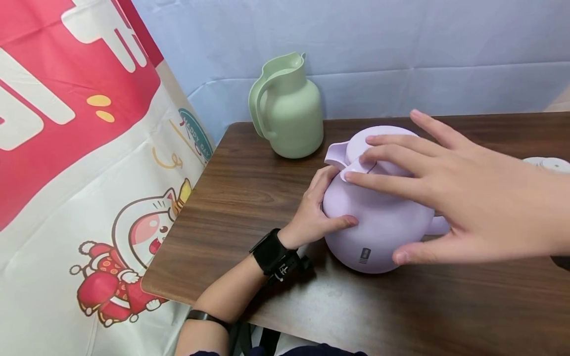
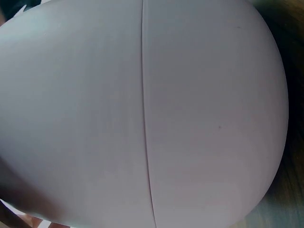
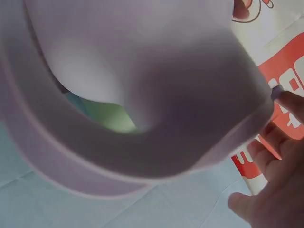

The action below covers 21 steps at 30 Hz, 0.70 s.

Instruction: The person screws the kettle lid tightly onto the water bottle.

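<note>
A lavender thermos jug (image 1: 376, 237) stands on the brown table, its spout (image 1: 337, 154) toward the left. My left hand (image 1: 318, 207) holds the jug's left side, thumb across the front and fingers round toward the spout. Over the domed lid (image 1: 383, 133), my right hand (image 1: 445, 183) spreads its straight fingers, with the fingertips at the lid's front tab. In the left wrist view the jug's body (image 2: 204, 104) fills nearly everything. The right wrist view has the looped handle (image 3: 90, 156) up close, with right-hand fingers (image 3: 278, 164) beside the jug's top.
A light green jug (image 1: 296, 113) stands at the table's back left, against the pale blue cloth (image 1: 365, 54). Some white round item (image 1: 554, 164) lies at the right edge, partly behind my right forearm. A printed red and white sheet (image 1: 111, 163) hangs left of the table (image 1: 222, 202).
</note>
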Tool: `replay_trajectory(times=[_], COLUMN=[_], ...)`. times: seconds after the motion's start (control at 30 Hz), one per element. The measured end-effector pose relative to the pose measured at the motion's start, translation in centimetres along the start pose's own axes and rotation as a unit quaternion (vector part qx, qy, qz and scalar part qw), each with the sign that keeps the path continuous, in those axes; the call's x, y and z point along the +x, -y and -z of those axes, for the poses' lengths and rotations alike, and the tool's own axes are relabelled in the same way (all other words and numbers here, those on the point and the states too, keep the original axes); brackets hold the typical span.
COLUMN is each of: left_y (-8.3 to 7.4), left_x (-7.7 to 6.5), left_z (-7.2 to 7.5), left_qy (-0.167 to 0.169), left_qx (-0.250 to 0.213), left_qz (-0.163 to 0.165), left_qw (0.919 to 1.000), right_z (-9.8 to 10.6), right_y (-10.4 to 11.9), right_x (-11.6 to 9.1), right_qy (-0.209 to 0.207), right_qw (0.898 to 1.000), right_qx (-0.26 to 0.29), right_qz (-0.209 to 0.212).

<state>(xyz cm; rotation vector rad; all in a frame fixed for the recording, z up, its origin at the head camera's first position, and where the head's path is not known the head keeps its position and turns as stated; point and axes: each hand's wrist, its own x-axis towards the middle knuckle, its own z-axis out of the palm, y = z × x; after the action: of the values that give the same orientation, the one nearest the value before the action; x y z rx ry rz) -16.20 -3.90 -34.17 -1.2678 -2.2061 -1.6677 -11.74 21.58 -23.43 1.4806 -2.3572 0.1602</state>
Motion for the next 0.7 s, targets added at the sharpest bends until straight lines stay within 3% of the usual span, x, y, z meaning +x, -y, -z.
replay_trajectory(times=[0.07,0.13,0.4,0.7], left_y=[0.0,-0.1,0.1,0.3], left_x=[0.1,0.2,0.4,0.3], left_z=[0.0,-0.1,0.0,0.0], left_qy=[-0.001,0.0,0.006,0.011], left_qx=[0.003,0.004,0.004,-0.002], left_qz=[0.003,0.006,-0.004,0.003], left_qw=[1.0,1.0,1.0,0.9999], right_z=[3.5,4.8,4.7,5.0], right_y=[2.3,2.8,0.4,-1.3], right_x=[3.1,4.5,5.6,6.6], right_qy=[0.019,0.04,0.146,0.206], right_qw=[1.0,0.999,0.986,0.969], right_qx=[-0.003,-0.002,0.036,0.032], right_qz=[-0.016,-0.022,-0.066,-0.133])
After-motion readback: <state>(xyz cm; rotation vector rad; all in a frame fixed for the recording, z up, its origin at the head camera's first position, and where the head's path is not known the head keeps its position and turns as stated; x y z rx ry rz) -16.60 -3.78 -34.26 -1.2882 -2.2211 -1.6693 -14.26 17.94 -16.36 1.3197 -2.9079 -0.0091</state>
